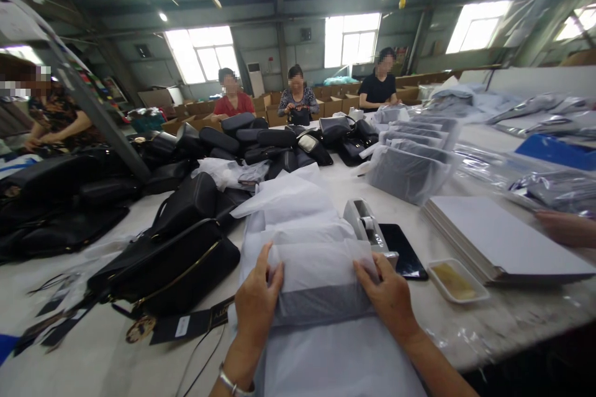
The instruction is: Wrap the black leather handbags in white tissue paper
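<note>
White tissue paper (316, 263) lies folded in front of me over a flat dark item (321, 307), which shows grey through the thin sheet. My left hand (256, 291) pinches the paper's left edge between thumb and fingers. At the opposite edge, my right hand (391, 291) grips the paper the same way. More tissue sheets (298, 195) spread out beyond the folded part, and a pale sheet (339, 360) lies nearer to me. Just past my right hand stand a grey tape dispenser (361, 220) and a black phone (406, 251).
Left are a black handbag (181, 267) with a hang tag (184, 327) and a heap of black bags (237, 136). Right are stacked boards (507, 239), a plastic dish (459, 280), wrapped packs (407, 170) and another person's hand (565, 226). Several people work across the table.
</note>
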`<state>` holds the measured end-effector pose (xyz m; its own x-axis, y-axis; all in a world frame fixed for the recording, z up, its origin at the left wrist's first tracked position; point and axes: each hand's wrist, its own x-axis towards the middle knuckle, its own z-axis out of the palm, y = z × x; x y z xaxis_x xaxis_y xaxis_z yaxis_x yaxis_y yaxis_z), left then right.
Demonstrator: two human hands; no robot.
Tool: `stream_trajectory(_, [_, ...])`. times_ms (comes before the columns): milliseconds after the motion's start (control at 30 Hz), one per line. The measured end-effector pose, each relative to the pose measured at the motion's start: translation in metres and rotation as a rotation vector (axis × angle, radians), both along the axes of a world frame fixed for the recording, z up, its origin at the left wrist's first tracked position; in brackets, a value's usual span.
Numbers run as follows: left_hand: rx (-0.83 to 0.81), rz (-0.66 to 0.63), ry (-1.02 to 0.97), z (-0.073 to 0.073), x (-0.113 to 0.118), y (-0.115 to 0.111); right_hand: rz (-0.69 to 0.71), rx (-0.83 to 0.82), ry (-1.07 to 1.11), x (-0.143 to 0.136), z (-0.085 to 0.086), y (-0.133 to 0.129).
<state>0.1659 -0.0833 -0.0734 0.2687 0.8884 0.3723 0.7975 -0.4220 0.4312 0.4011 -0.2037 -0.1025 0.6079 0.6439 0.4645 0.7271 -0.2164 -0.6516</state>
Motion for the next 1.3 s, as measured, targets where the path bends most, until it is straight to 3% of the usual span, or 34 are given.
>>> stream_trajectory(67, [0.059, -0.016, -0.004, 0.001, 0.002, 0.001, -0.001, 0.004, 0.020, 0.000, 0.000, 0.000])
stream_trajectory(167, [0.293, -0.075, -0.035, 0.009, 0.005, -0.004, -0.003, 0.002, 0.057, 0.000, 0.000, -0.001])
stream_trajectory(267, [0.484, -0.227, -0.037, 0.017, 0.012, -0.025, 0.011, -0.003, 0.099, 0.001, 0.001, -0.001])
stream_trajectory(400, [0.421, -0.638, 0.091, 0.013, 0.031, -0.058, 0.018, -0.002, 0.142, 0.002, 0.002, 0.000])
stream_trajectory(467, [0.382, -0.705, 0.152, 0.004, 0.040, -0.064, 0.025, -0.005, 0.151, 0.003, 0.002, 0.000])
stream_trajectory(600, [0.398, -0.622, 0.235, -0.007, 0.050, -0.056, 0.059, -0.018, 0.135, 0.003, 0.005, 0.002])
stream_trajectory(800, [0.238, -0.528, 0.332, 0.006, 0.049, -0.045, 0.030, -0.028, -0.120, 0.010, 0.012, 0.007])
stream_trajectory(1000, [0.171, -0.527, 0.352, 0.011, 0.046, -0.042, -0.145, 0.109, -0.282, 0.056, 0.024, -0.015])
stream_trajectory(1067, [0.171, -0.527, 0.346, 0.011, 0.047, -0.041, -0.164, 0.078, -0.206, 0.075, 0.025, -0.017])
stream_trajectory(1167, [0.176, -0.525, 0.335, 0.010, 0.047, -0.041, -0.094, -0.125, 0.035, 0.094, 0.021, -0.010])
stream_trajectory(1233, [0.183, -0.535, 0.324, 0.009, 0.046, -0.040, -0.039, -0.234, 0.210, 0.099, 0.017, -0.003])
stream_trajectory(1300, [0.191, -0.537, 0.320, 0.007, 0.046, -0.039, -0.004, -0.234, 0.364, 0.097, 0.014, 0.005])
